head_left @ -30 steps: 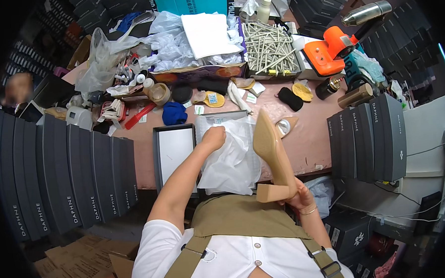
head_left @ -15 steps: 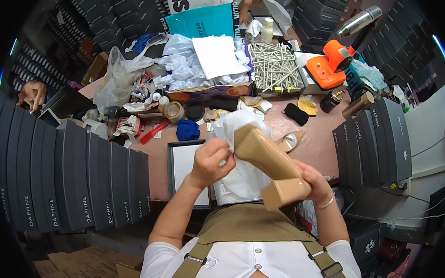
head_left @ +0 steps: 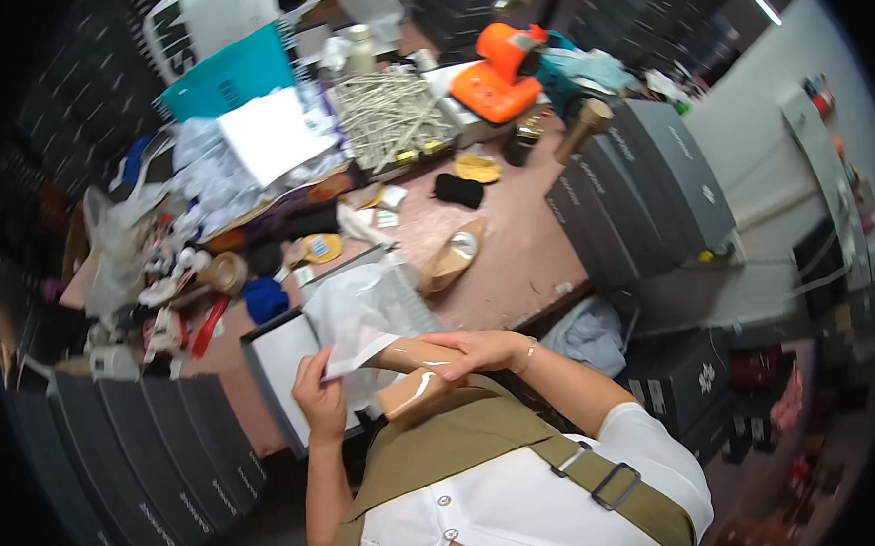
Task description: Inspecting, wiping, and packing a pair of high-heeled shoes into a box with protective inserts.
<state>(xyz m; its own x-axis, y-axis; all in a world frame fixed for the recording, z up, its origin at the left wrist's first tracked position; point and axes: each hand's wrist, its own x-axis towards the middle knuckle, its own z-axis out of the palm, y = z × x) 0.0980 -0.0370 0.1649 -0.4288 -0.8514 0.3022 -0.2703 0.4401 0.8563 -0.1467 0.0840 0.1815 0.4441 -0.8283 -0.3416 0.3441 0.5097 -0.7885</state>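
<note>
A tan block-heeled shoe (head_left: 411,392) is in my right hand (head_left: 488,352), which grips it around the heel end. White tissue paper (head_left: 361,310) covers the shoe's front part. My left hand (head_left: 320,393) pinches the edge of this paper beside the shoe. Under and beside the paper lies an open dark shoe box (head_left: 256,351) with a white inside. Farther off, a second tan shoe (head_left: 449,261) rests on the pink tabletop (head_left: 515,260). The toe of the held shoe is hidden by the paper.
Stacked dark shoe boxes flank me at left (head_left: 143,461) and right (head_left: 639,186). At the back are a tray of thin pale sticks (head_left: 392,114), an orange tape dispenser (head_left: 497,80) and a carton of crumpled paper (head_left: 208,161). A blue cloth (head_left: 265,300) lies left.
The view has swung to the right and tilted. The shoe has come lower, toward my body, and tissue paper now covers its front. My left hand has moved down with the paper's edge.
</note>
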